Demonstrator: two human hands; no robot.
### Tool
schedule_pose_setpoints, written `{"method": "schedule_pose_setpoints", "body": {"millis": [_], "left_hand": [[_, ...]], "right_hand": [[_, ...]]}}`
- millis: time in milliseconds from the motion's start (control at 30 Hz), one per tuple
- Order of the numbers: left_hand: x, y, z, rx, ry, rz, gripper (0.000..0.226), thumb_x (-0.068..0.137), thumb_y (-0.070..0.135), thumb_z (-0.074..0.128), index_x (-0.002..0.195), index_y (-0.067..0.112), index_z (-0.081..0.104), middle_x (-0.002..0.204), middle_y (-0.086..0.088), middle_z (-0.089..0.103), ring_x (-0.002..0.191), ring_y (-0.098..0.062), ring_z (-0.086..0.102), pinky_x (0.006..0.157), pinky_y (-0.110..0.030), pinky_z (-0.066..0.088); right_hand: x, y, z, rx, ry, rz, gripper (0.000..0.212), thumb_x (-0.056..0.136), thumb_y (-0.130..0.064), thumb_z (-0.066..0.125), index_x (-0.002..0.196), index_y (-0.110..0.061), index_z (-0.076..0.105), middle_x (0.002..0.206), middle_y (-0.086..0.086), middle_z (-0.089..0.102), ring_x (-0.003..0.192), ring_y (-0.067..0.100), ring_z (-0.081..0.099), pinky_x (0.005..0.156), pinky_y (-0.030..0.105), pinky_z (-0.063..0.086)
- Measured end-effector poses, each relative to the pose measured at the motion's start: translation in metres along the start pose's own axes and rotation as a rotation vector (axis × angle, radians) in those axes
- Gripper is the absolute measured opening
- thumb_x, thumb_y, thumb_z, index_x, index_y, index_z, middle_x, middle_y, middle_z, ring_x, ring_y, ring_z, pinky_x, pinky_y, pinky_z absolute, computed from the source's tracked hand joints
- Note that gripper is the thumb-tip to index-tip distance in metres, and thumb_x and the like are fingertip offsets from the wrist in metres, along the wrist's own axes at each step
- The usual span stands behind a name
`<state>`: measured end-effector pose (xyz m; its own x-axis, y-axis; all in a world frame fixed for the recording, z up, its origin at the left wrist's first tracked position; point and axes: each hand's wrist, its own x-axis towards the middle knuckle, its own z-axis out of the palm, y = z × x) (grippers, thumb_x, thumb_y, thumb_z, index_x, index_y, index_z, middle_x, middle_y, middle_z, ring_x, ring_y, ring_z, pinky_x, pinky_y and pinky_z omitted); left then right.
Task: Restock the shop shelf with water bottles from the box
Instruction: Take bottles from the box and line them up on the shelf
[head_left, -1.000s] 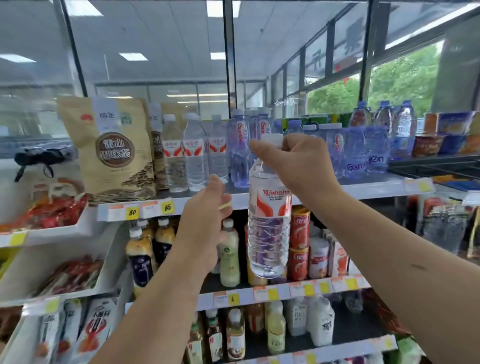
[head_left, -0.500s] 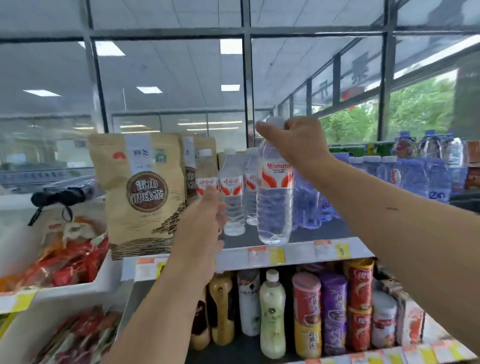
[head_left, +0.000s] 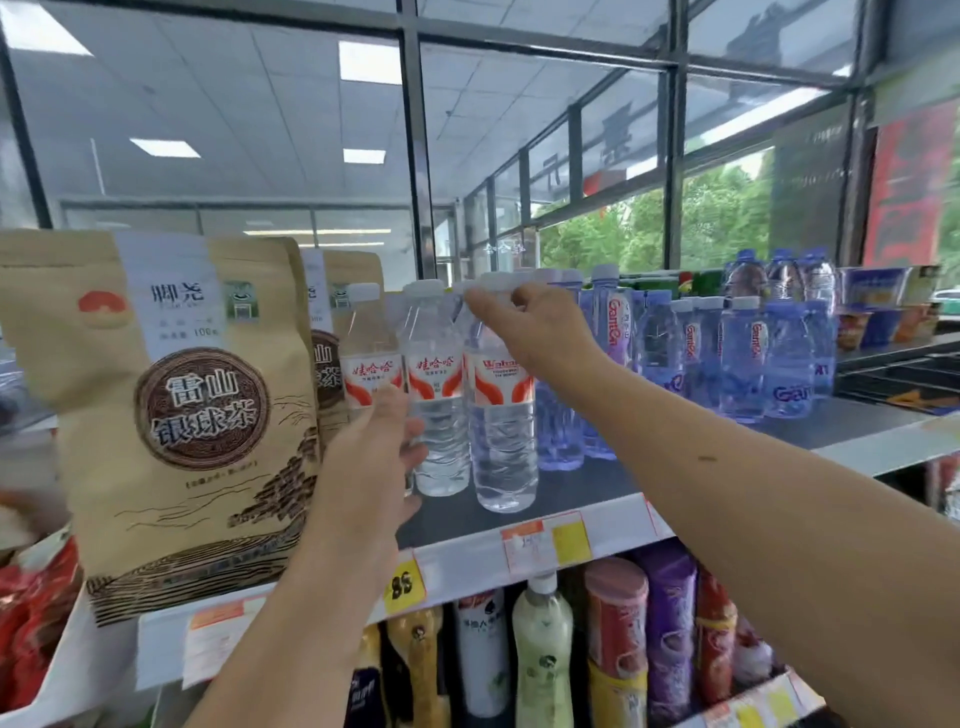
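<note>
Shelf (head_left: 582, 488) front lies bare right of the clear bottles (head_left: 439, 395); tea bags (head_left: 171, 415) block left, blue bottles (head_left: 748, 358) seemingly crowd behind.

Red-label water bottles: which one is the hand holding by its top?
The rightmost red-label bottle, nearest the front of the shelf. The right hand pinches its white cap; the middle bottle and left bottle stand further back, caps free.

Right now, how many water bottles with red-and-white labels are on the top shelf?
3, side by side: the left bottle behind the left hand, the middle bottle, and the right bottle, its cap pinched by the right hand. More may hide behind.
</note>
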<state>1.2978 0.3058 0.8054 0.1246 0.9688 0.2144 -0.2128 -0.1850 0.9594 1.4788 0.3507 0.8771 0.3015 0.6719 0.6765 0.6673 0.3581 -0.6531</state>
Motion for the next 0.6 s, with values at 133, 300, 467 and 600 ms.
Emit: {"method": "schedule_pose_setpoints", "body": {"millis": [133, 300, 467, 600], "left_hand": [[0.002, -0.005, 0.005, 0.007, 0.023, -0.006, 0.042, 0.099, 0.055, 0.041, 0.123, 0.025, 0.060, 0.121, 0.005, 0.065, 0.116, -0.020, 0.060, 0.106, -0.057, 0.039], [0.005, -0.006, 0.017, 0.027, 0.040, -0.004, 0.034, 0.101, 0.053, 0.039, 0.116, 0.030, 0.059, 0.119, 0.007, 0.063, 0.116, -0.017, 0.058, 0.103, -0.053, 0.039], [0.003, -0.012, 0.028, 0.040, 0.064, 0.003, 0.044, 0.101, 0.054, 0.040, 0.130, 0.026, 0.056, 0.121, 0.008, 0.062, 0.115, -0.015, 0.058, 0.094, -0.048, 0.040], [0.002, -0.014, 0.033, 0.050, 0.085, 0.005, 0.045, 0.100, 0.054, 0.041, 0.132, 0.026, 0.056, 0.119, 0.007, 0.063, 0.113, -0.015, 0.060, 0.088, -0.043, 0.040]], "right_hand": [[-0.035, 0.038, 0.006, 0.384, -0.265, 0.243, 0.061, 0.073, -0.037, 0.076, 0.127, -0.019, 0.054, 0.116, 0.003, 0.068, 0.108, 0.024, 0.066, 0.093, 0.043, 0.053], [-0.056, 0.082, 0.012, 0.318, -0.390, 0.311, 0.060, 0.068, -0.025, 0.085, 0.121, -0.023, 0.059, 0.112, -0.004, 0.071, 0.105, 0.016, 0.068, 0.100, 0.042, 0.050], [-0.067, 0.079, 0.015, 0.120, -0.202, 0.243, 0.086, 0.065, -0.049, 0.085, 0.134, -0.025, 0.040, 0.125, -0.004, 0.060, 0.113, 0.017, 0.059, 0.098, 0.037, 0.047], [-0.071, 0.078, 0.005, 0.083, -0.265, 0.243, 0.071, 0.076, -0.034, 0.077, 0.135, -0.022, 0.039, 0.118, -0.004, 0.062, 0.103, 0.014, 0.060, 0.088, 0.034, 0.050]]}}
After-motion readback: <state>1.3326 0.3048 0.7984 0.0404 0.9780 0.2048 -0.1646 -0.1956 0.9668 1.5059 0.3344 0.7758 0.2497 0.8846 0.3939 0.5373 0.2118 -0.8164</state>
